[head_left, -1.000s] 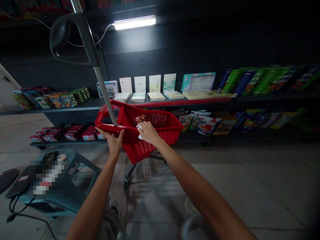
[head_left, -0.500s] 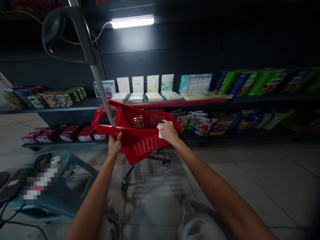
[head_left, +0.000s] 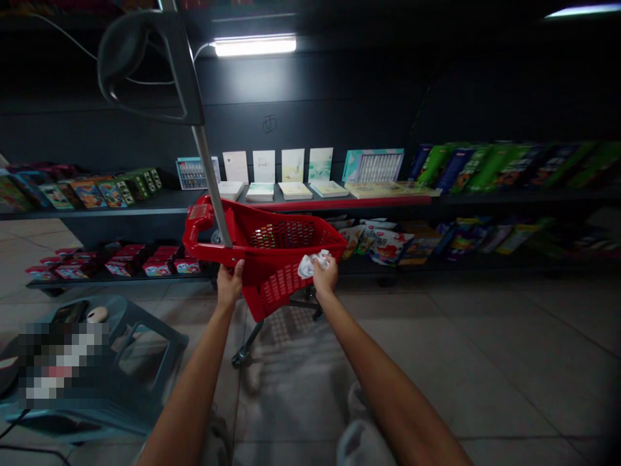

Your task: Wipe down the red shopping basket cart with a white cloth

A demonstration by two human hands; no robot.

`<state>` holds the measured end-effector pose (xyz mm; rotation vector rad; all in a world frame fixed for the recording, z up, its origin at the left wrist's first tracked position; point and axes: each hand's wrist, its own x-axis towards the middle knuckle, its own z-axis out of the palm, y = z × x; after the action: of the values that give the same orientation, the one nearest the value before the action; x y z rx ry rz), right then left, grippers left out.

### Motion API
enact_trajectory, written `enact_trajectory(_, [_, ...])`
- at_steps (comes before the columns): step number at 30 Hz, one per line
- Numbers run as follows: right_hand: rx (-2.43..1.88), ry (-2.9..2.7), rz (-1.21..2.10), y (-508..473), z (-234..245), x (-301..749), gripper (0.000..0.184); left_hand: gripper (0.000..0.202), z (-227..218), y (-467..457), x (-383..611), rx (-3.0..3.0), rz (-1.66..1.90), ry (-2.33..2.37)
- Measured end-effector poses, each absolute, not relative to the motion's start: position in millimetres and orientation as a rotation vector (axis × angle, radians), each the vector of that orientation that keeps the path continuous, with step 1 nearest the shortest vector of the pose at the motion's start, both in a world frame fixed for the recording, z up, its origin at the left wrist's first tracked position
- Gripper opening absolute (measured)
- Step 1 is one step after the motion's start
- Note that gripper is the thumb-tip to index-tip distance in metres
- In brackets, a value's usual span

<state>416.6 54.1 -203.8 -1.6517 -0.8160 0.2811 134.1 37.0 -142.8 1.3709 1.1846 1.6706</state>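
A red plastic shopping basket on wheels (head_left: 272, 249) stands tilted on the tiled floor in front of me, with a grey pull handle (head_left: 145, 65) rising on a metal pole at upper left. My left hand (head_left: 229, 285) grips the basket's near rim, fingers curled over it. At the right side of the rim, my right hand (head_left: 324, 275) is closed on a crumpled white cloth (head_left: 310, 264) that presses against the red plastic. The basket looks empty inside.
Dark shelves run along the wall behind, carrying notebooks (head_left: 279, 189), colourful boxes (head_left: 97, 191) and green packs (head_left: 485, 165). A blue-grey plastic stool (head_left: 121, 362) with a mouse on it stands at lower left. Open tiled floor lies to the right.
My right hand with the cloth has slid from the basket's left inner part across to its right rim and down. The left hand stays gripping the near rim.
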Motion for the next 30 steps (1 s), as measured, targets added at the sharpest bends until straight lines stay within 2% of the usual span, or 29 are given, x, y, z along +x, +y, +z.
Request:
enact_trajectory(7, [-1.377,-0.87,0.339,23.4,-196.5,287.4,0.038,0.052,-150.1,39.9,133.6,1.372,1.677,1.205])
enact_trajectory(12, [-1.144,-1.209,0.346,-8.0,-187.2,212.9,0.059,0.049,-148.0,40.3,136.9,1.341,1.679,1.198])
enact_trajectory(19, [-1.174,-1.619,0.249,-2.5,-198.5,259.6,0.057,0.049,-150.1,39.4,138.1,1.315,1.658,1.152])
enact_trajectory(25, [-1.313,-1.642,0.23,-5.4,-220.2,264.9,0.04,0.051,-151.8,40.5,138.4,1.326,1.647,1.128])
enact_trajectory(27, [-1.289,-1.581,0.237,-4.8,-216.2,258.1,0.042,0.051,-150.2,39.5,138.2,1.334,1.637,1.133])
enact_trajectory(30, [-1.216,-1.512,0.225,-2.8,-199.2,248.5,0.054,0.049,-146.9,37.0,137.3,1.356,1.613,1.162])
